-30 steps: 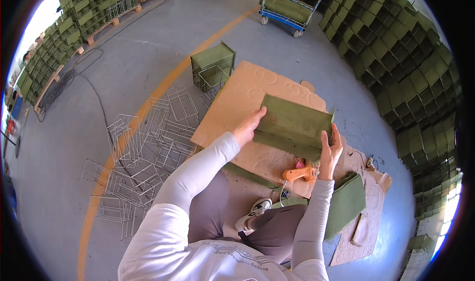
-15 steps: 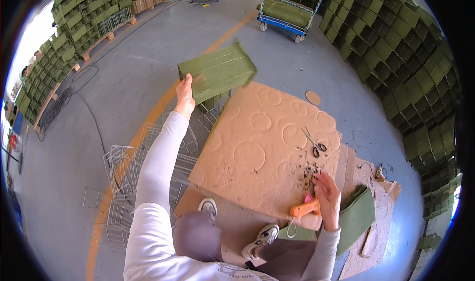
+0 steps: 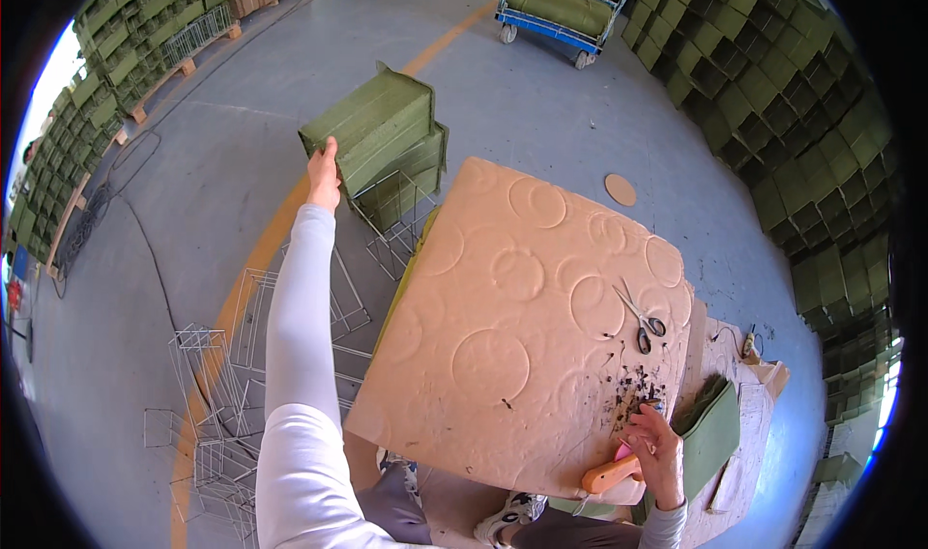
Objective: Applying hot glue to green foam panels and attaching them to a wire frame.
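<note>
Since a second ago: green box (image 3: 372, 129) moved from over the cardboard (image 3: 435, 356) to past its far-left corner; right hand (image 3: 657, 452) off the box, now at the cardboard's near-right corner. Left hand (image 3: 325, 174) pinches the box's near end. Right fingers loosely parted by the orange tool (image 3: 609, 475); can't tell if touching. Reads as set-down by the second green box (image 3: 416, 167). Next move calls for steadying, then release.

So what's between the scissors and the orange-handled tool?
In the head view, small dark scraps lie scattered below the scissors, then a pink piece beside the orange-handled tool, with the right hand close by.
</note>
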Motion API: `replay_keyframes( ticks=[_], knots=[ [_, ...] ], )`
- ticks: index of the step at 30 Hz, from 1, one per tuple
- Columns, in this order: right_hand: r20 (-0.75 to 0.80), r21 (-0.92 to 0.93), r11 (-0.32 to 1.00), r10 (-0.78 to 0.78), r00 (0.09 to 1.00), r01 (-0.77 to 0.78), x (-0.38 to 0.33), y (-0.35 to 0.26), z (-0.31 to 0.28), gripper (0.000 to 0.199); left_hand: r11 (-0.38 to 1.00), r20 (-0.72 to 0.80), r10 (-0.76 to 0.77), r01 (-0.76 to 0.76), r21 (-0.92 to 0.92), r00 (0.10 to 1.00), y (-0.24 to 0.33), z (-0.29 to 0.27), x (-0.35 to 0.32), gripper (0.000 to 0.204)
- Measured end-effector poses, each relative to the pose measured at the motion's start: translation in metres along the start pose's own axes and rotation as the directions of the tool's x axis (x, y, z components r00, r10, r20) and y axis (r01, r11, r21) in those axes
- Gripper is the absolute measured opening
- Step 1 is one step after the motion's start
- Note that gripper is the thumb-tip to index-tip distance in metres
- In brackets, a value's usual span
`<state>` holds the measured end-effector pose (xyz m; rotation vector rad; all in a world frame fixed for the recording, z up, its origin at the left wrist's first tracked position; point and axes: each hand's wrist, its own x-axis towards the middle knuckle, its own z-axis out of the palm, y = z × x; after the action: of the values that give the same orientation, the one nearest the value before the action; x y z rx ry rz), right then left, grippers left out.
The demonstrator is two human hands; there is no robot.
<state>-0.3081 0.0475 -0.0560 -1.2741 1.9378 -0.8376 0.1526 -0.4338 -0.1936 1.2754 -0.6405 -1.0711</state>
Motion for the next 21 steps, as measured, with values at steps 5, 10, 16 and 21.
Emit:
replay_keyframes(
  ticks=[5,10,16,21],
  knots=[
    [0.065,-0.104,0.994,-0.02,0.998,0.026,0.004,-0.001,0.006,0.044,0.998,0.209,0.014,-0.028,0.062,0.978,0.015,-0.022,0.009,0.034],
    [0.083,-0.164,0.985,-0.039,0.996,0.053,0.002,-0.011,0.007,0.044,0.996,0.208,0.029,-0.01,-0.09,0.978,0.01,-0.019,0.005,0.047],
    [0.122,-0.24,0.968,-0.043,0.992,0.072,0.001,-0.022,0.012,0.044,0.851,0.206,0.446,-0.484,0.204,0.871,-0.016,-0.024,0.001,0.024],
    [0.148,-0.299,0.95,-0.051,0.988,0.093,0.001,-0.022,0.011,0.043,0.794,0.207,0.25,-0.322,0.516,0.946,-0.015,-0.035,0.019,0.023]
  ],
)
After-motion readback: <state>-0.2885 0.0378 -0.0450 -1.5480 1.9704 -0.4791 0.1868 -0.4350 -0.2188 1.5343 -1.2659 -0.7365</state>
